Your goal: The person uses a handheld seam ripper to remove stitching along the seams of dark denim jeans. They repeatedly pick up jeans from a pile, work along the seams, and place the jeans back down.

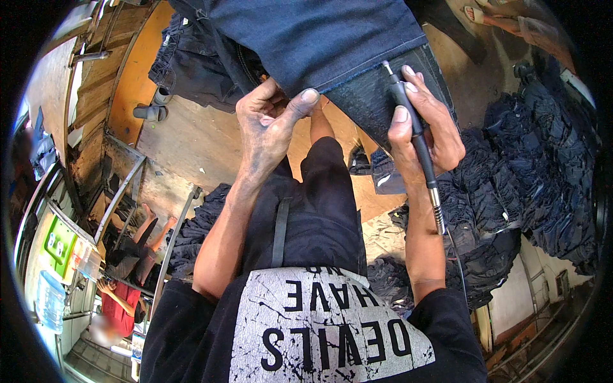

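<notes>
A dark blue denim garment (319,38) with a stitched hem hangs in front of me, reaching past the top of the view. My left hand (271,121) is closed on the hem's lower left part, thumb on top and fingers curled behind. In my right hand (431,127) is a slim black pen-shaped rotary tool (415,121) with a metal tip and a spring-sleeved cord. The tip lies at the hem's edge, over a dark flat panel (370,105) below the stitching. I cannot tell whether this panel is part of the garment.
Large piles of dark garments (504,172) lie on the right. More folded denim (198,64) rests at the upper left on a wooden surface, near dark sandals (153,113). A person in a red top (118,306) is at the lower left, by a blue water jug (51,300).
</notes>
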A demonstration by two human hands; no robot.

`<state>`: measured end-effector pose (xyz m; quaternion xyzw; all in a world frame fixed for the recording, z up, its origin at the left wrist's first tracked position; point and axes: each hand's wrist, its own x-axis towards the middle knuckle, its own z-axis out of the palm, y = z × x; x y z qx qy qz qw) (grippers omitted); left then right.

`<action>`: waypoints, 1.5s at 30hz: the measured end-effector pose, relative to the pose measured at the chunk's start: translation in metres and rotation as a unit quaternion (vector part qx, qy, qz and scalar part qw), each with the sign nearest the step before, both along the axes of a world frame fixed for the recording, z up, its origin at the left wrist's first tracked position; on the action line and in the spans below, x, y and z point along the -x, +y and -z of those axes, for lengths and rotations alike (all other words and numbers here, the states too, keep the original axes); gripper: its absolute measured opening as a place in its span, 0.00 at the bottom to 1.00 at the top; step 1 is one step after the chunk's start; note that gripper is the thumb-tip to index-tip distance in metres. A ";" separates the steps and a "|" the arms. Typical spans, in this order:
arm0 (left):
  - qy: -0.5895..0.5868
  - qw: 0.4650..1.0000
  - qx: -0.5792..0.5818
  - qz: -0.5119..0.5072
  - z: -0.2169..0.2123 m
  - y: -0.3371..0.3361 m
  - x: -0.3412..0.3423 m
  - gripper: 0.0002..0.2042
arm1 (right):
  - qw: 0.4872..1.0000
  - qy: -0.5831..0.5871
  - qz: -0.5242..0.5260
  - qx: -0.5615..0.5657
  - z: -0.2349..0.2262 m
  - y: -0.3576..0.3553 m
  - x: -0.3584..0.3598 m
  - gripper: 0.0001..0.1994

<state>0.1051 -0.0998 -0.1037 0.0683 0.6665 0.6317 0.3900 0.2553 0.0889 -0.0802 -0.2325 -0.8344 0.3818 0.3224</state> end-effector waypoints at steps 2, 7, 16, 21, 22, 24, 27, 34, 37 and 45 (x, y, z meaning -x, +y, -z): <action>0.005 1.000 -0.004 -0.006 0.001 0.000 0.000 0.16 | 1.000 -0.010 0.001 0.008 -0.001 0.000 -0.002 0.14; 0.015 1.000 0.019 -0.006 0.001 0.001 0.001 0.16 | 0.999 -0.038 -0.024 0.004 -0.003 0.001 -0.002 0.14; 0.009 1.000 0.002 -0.001 0.001 0.000 0.003 0.15 | 0.999 -0.037 0.001 0.004 -0.003 0.004 0.000 0.13; 0.012 1.000 0.016 0.014 0.002 -0.001 0.005 0.15 | 1.000 -0.024 0.011 -0.005 0.000 0.005 0.001 0.13; 0.015 1.000 0.017 0.014 0.003 -0.001 0.005 0.15 | 0.999 -0.029 0.015 -0.003 0.000 0.005 0.001 0.14; 0.017 1.000 0.014 0.017 0.004 -0.001 0.004 0.14 | 0.999 -0.034 0.023 -0.004 0.000 0.005 -0.001 0.14; 0.016 1.000 0.014 0.013 0.004 0.000 0.003 0.15 | 0.999 -0.035 0.032 -0.003 0.001 0.004 -0.001 0.14; -0.002 1.000 0.026 0.008 0.001 0.002 0.003 0.16 | 1.000 -0.013 -0.018 0.007 -0.003 0.005 0.001 0.14; -0.010 1.000 -0.008 -0.005 0.002 0.001 -0.001 0.15 | 0.998 -0.040 -0.038 0.025 -0.003 0.001 -0.004 0.14; -0.059 0.979 -0.137 -0.138 -0.006 0.014 0.039 0.30 | 0.980 0.008 0.185 0.077 -0.055 -0.001 0.021 0.17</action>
